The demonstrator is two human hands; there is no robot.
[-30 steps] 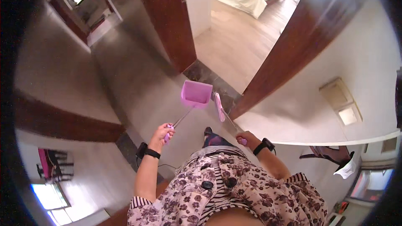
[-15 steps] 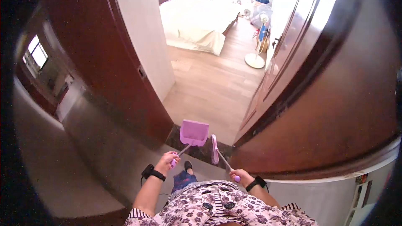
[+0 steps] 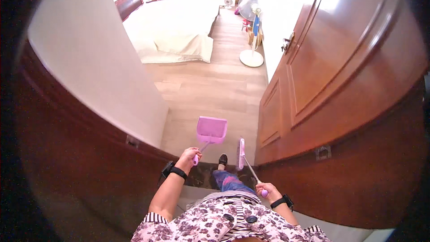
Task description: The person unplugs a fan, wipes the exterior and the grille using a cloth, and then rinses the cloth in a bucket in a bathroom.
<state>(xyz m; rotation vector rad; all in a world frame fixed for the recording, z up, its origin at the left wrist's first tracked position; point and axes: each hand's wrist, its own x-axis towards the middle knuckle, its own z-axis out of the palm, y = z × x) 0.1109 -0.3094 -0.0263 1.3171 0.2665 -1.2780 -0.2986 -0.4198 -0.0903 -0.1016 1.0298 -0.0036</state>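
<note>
My left hand [image 3: 190, 156] is closed round the handle of a pink dustpan [image 3: 212, 129], whose pan points forward ahead of me. In my right hand [image 3: 268, 191] is the handle of a small pink brush [image 3: 241, 154], with its metal rod slanting forward and left. The brush head hangs to the right of the dustpan, apart from it. Both tools appear held off the wooden floor [image 3: 208, 80]. One dark shoe [image 3: 223, 159] shows between them, at the dark doorway threshold [image 3: 197, 178].
A brown wooden door [image 3: 309, 80] stands swung inward on the right, with a pale wall [image 3: 89, 45] on the left. Farther in are a bed with a cream cover [image 3: 174, 36] and a white standing fan [image 3: 251, 58]. Bags and boxes lie behind the fan.
I have moved forward into the doorway, with the bed, fan and door now nearer. One foot has come onto the threshold. Both hands still hold the same tools.
</note>
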